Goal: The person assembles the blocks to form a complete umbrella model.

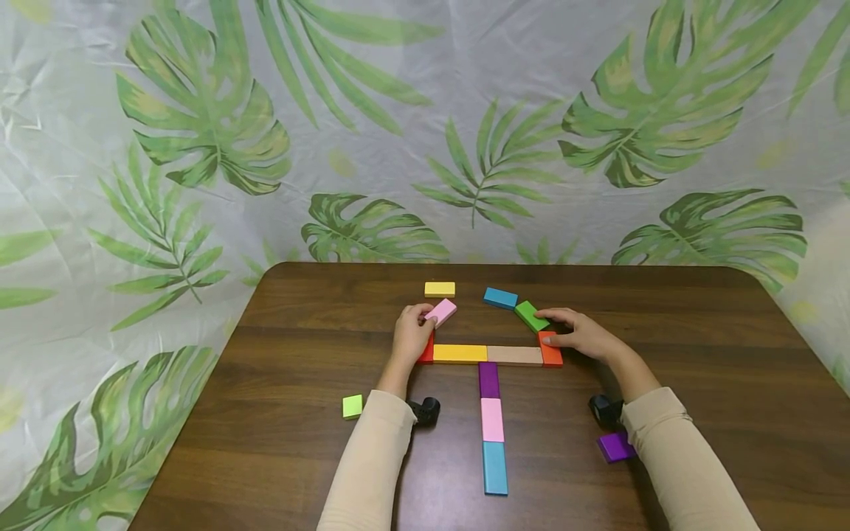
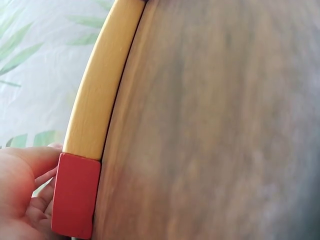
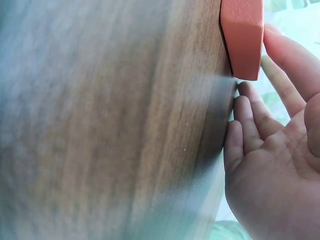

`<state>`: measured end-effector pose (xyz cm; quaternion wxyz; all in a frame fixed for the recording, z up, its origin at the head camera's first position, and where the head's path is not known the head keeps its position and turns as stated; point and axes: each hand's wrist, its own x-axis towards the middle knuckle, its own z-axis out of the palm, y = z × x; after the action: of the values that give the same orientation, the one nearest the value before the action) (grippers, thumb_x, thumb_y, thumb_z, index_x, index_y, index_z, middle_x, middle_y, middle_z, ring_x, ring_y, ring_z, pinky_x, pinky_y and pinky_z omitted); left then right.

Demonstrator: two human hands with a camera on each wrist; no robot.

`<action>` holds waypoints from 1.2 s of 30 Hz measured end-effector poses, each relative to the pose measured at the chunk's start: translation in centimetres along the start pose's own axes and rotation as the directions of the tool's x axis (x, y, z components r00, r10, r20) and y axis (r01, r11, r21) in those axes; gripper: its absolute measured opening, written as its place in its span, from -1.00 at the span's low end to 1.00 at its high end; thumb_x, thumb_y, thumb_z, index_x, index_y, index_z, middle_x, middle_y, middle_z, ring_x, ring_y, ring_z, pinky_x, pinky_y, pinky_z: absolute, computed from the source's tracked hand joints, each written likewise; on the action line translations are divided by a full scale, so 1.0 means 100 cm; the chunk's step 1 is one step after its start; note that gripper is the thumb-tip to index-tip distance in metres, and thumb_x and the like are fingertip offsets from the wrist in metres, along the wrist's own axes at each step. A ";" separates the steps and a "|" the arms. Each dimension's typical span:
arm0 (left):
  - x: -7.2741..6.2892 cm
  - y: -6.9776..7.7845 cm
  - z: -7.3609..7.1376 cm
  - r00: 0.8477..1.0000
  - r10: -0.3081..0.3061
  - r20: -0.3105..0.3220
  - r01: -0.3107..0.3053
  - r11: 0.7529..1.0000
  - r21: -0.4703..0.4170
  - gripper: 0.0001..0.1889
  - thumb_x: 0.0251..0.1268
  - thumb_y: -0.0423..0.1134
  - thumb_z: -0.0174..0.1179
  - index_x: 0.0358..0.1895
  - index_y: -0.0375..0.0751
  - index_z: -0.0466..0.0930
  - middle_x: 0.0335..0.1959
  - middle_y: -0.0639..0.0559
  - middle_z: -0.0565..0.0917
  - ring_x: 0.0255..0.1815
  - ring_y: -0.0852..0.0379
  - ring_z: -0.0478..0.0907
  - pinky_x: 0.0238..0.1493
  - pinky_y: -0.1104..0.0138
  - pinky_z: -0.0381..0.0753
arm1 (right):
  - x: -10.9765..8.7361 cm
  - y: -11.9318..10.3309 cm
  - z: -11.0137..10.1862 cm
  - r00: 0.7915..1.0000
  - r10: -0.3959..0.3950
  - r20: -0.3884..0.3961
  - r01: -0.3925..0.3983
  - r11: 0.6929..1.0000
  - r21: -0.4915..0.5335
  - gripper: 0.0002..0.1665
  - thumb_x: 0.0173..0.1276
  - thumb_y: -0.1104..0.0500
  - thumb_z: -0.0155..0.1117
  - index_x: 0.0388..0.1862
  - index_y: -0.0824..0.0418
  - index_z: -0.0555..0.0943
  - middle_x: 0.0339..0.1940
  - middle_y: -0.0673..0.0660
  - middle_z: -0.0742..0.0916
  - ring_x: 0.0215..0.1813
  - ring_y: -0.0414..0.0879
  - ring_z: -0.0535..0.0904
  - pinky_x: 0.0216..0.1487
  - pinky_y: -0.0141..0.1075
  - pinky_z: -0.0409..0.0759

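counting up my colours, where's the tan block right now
In the head view, the tan block lies right of centre, between the longer yellow block and the orange block the right hand touches.

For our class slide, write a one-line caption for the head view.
At a table, the left hand pinches a pink block while the right hand touches an orange block.

Red block (image 1: pixel 427 356) and orange block (image 1: pixel 552 355) partly behind hands (image 1: pixel 409 335), purple block (image 1: pixel 614 448) partly behind sleeve (image 1: pixel 677 457), wrist-view tabletop (image 2: pixel 200 125) blurred

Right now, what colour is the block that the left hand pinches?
The pinched block is pink; the head view shows it best.
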<state>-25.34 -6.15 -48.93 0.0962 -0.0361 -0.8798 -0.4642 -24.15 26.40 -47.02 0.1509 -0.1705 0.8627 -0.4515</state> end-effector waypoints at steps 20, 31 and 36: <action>-0.004 -0.001 -0.006 0.998 -0.050 0.032 0.051 0.999 -0.009 -0.78 0.15 -0.34 0.19 -0.13 -0.29 0.58 -0.24 -0.11 0.51 -0.20 0.01 0.48 -0.13 0.24 0.46 | -0.002 -0.004 0.000 1.000 -0.015 -0.002 0.015 1.000 0.004 -0.34 0.19 0.14 0.26 0.25 0.28 0.33 0.26 0.35 0.30 0.26 0.27 0.12 0.17 0.16 0.07; -0.005 -0.001 -0.007 0.999 -0.025 0.027 0.025 1.000 -0.017 -0.79 0.13 -0.36 0.20 -0.15 -0.32 0.59 -0.28 -0.11 0.51 -0.23 0.00 0.48 -0.15 0.24 0.46 | -0.002 -0.003 -0.001 1.000 -0.012 0.001 0.012 1.000 0.007 -0.34 0.18 0.15 0.26 0.26 0.28 0.32 0.26 0.35 0.29 0.26 0.27 0.12 0.17 0.16 0.07; -0.005 -0.001 -0.007 0.999 -0.028 0.030 0.029 0.999 -0.017 -0.79 0.13 -0.36 0.20 -0.15 -0.31 0.59 -0.28 -0.11 0.51 -0.22 0.00 0.48 -0.14 0.24 0.46 | -0.002 -0.003 0.000 1.000 -0.014 0.001 0.014 1.000 0.002 -0.33 0.18 0.14 0.26 0.26 0.27 0.33 0.26 0.35 0.29 0.26 0.27 0.12 0.17 0.16 0.07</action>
<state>-24.77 -6.80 -48.73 0.0762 -0.0313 -0.8774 -0.4726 -23.91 26.34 -46.71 0.1486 -0.1765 0.8609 -0.4535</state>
